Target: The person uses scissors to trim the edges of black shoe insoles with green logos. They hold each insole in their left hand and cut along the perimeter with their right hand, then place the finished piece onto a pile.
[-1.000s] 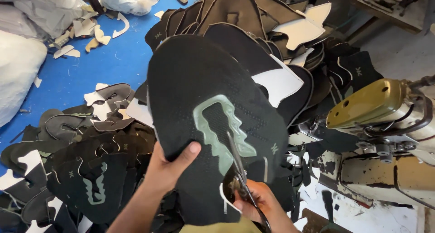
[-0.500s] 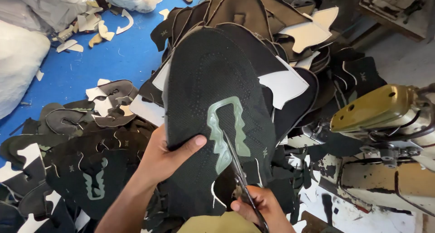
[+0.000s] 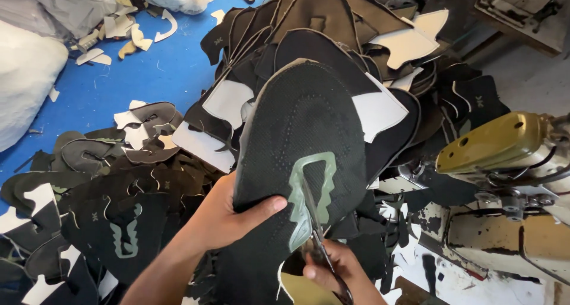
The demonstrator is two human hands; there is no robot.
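- Two hands work one black knit shoe upper (image 3: 303,121): left hand (image 3: 228,219) pinches its edge, thumb on top.
- Right hand (image 3: 335,269), fingers closed round scissors (image 3: 314,222), cuts inside the green eyelet panel (image 3: 312,189); cut partly made.
- Dozens of uppers (image 3: 119,222) lie piled alongside.

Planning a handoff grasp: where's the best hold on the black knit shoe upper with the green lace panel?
Probably the left edge of the black knit shoe upper, level with the green lace panel, approached from the left. The left hand pinches there; scissors in the right hand occupy the lower middle.
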